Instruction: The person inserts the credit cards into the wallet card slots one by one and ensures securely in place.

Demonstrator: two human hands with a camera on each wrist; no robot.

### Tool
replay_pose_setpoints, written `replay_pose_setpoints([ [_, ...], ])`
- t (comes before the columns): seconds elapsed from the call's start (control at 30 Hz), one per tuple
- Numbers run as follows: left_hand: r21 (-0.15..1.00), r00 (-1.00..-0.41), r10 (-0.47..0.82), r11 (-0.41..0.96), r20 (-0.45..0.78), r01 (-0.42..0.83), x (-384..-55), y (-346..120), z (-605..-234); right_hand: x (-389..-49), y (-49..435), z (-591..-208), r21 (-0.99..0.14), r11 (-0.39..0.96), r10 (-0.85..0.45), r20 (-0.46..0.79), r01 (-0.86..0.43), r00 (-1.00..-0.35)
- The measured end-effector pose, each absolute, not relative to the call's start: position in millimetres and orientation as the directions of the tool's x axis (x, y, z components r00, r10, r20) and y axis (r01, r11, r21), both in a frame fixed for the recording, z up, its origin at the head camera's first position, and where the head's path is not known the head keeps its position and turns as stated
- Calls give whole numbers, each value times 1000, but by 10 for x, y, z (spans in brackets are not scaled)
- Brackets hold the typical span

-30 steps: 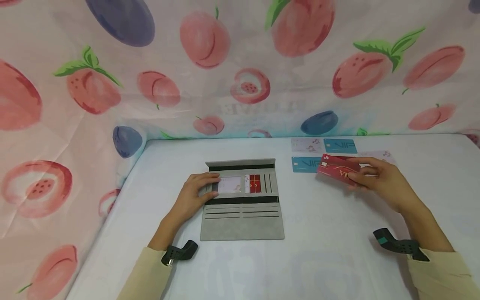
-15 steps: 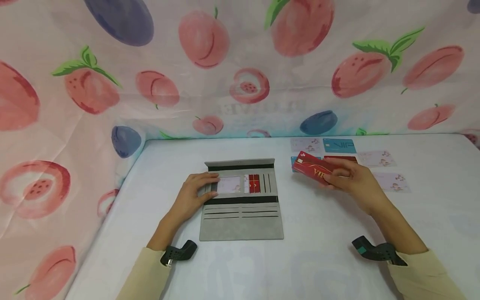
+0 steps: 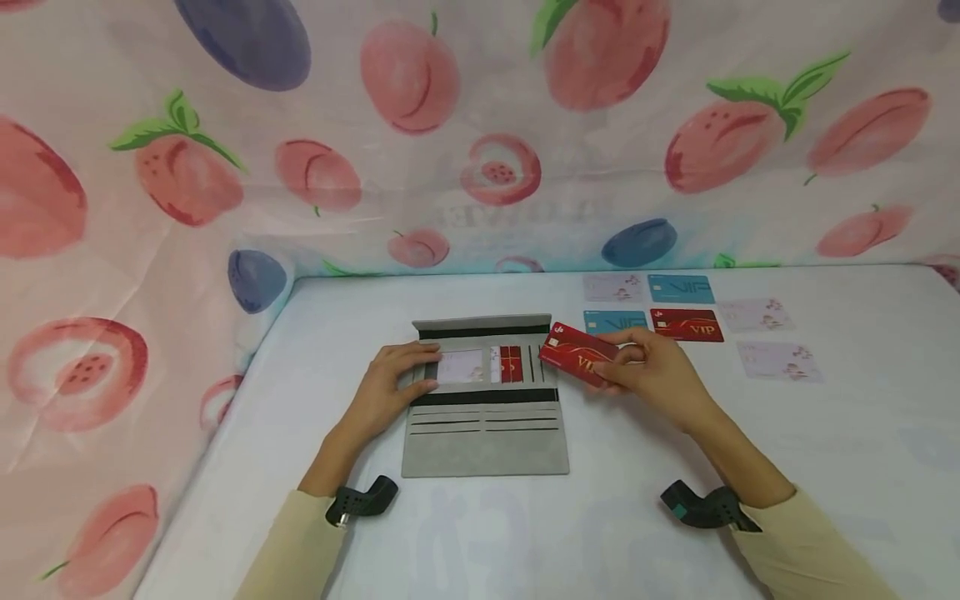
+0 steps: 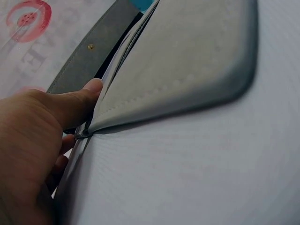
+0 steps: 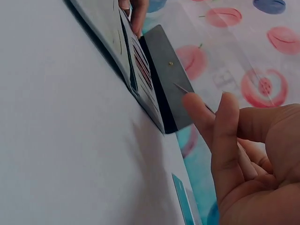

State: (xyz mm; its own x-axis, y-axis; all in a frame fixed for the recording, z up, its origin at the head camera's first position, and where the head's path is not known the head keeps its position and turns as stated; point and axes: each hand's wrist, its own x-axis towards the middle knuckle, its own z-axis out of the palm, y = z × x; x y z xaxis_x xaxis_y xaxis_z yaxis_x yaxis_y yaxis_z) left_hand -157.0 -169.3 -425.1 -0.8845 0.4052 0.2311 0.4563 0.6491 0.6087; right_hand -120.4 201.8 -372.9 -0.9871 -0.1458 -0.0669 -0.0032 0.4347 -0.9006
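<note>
A grey wallet (image 3: 487,457) lies unfolded on the white table, with a pale card (image 3: 460,365) and a red-and-white card (image 3: 510,364) in its pockets. My left hand (image 3: 382,387) holds its left edge; in the left wrist view the thumb (image 4: 89,89) lies over the wallet by the fold, the other fingers bent at the edge. My right hand (image 3: 656,375) pinches a red VIP card (image 3: 566,343), tilted, its left corner overlapping the wallet's right side in the head view. Edge-on, that card (image 5: 180,87) is a thin line in the right wrist view.
Right of the wallet lie two blue VIP cards (image 3: 681,289), another red VIP card (image 3: 686,325) and several pale floral cards (image 3: 778,361). A fruit-patterned cloth (image 3: 420,192) hangs behind and left of the table (image 3: 600,533).
My right hand has carried the red VIP card leftward from above the loose cards to the wallet's right side, uncovering the cards beneath. The left hand stays on the wallet.
</note>
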Motion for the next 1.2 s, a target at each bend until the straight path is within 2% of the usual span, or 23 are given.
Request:
replay_pose_setpoints([
  [0.3,605,-877,405,640,258,474,-1581,-1679,-4249,-1299,1717,-3776,-852,523,-73,-77,27,-994],
  [0.53,612,-877,408,635,253,472,-1577,-1654,-4241,-1289,1645,-3812,-851,523,-27,-78,53,-997],
  [0.77,612,-883,403,643,241,461,-1568,-1681,-4203,-1296,1651,-3839,-918,375,-76,-167,127,-983],
  [1.2,614,-878,405,633,255,471,-1570,-1679,-4256,-1295,1689,-3886,-934,249,-173,-303,256,-937],
])
